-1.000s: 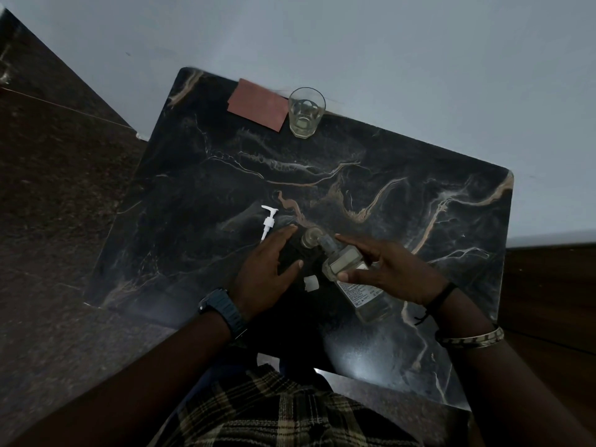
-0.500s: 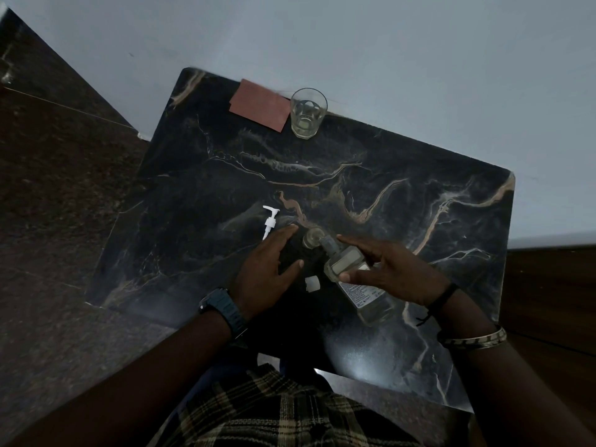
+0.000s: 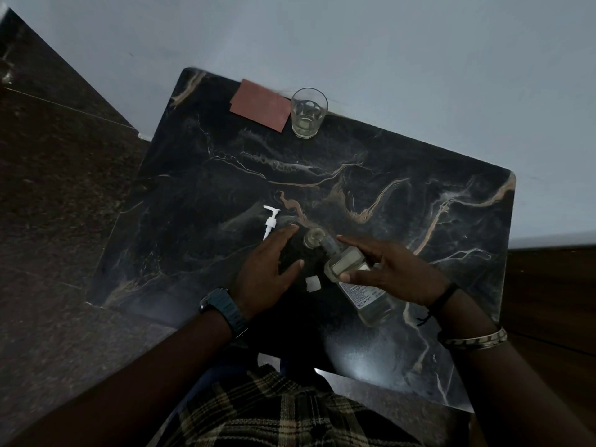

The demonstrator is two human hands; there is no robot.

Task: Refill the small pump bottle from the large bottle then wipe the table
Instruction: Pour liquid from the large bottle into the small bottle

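Note:
My right hand (image 3: pixel 390 272) grips the large clear bottle (image 3: pixel 364 295), tilted with its neck down and to the left onto the open mouth of the small bottle (image 3: pixel 312 237). My left hand (image 3: pixel 267 272) wraps around the small bottle's dark body, which is mostly hidden in shadow. The white pump head (image 3: pixel 270 221) lies on the black marble table (image 3: pixel 419 214) just left of my left hand. A small white cap (image 3: pixel 312 283) lies on the table between my two hands.
A reddish-brown cloth (image 3: pixel 259 104) lies at the table's far edge, with a clear drinking glass (image 3: pixel 308 112) right beside it. A pale wall runs behind the table. Dark floor lies to the left.

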